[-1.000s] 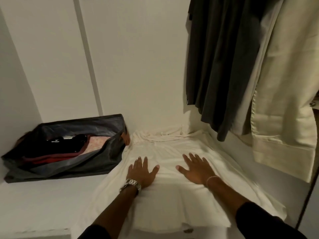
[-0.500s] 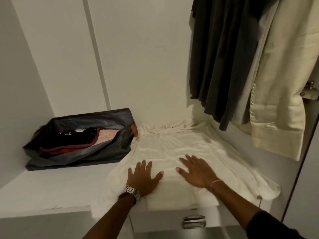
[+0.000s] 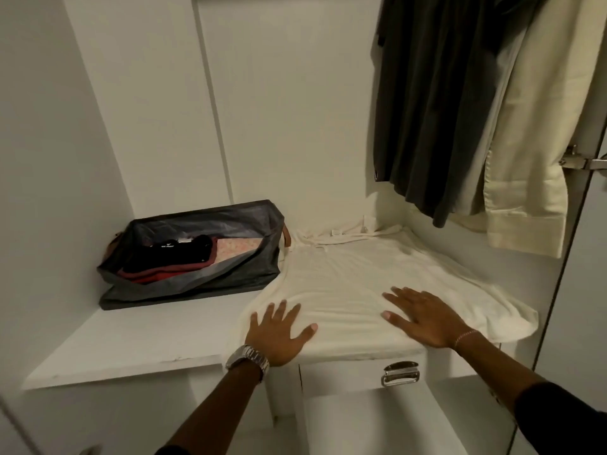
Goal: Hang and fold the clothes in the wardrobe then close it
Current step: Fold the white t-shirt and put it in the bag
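A white shirt [image 3: 371, 284] lies spread flat on the white shelf [image 3: 138, 343] inside the wardrobe. Its front edge lines up with the shelf's front edge, and its right side droops a little over that edge. Left of the shirt is a bare strip of shelf. Behind that strip, touching the shirt's far left corner, sits a dark open bag [image 3: 197, 257] with folded clothes inside. Above the shirt's right side hang a dark garment [image 3: 437, 103] and a cream garment [image 3: 532, 152], not touching it. Below the shirt is a drawer with a shiny handle [image 3: 400, 373].

The left hand [image 3: 279, 336] lies flat on the shirt's near left corner, fingers straight and spread. The right hand [image 3: 423, 316] lies flat on the shirt near its front edge, fingers straight. Neither grips anything.
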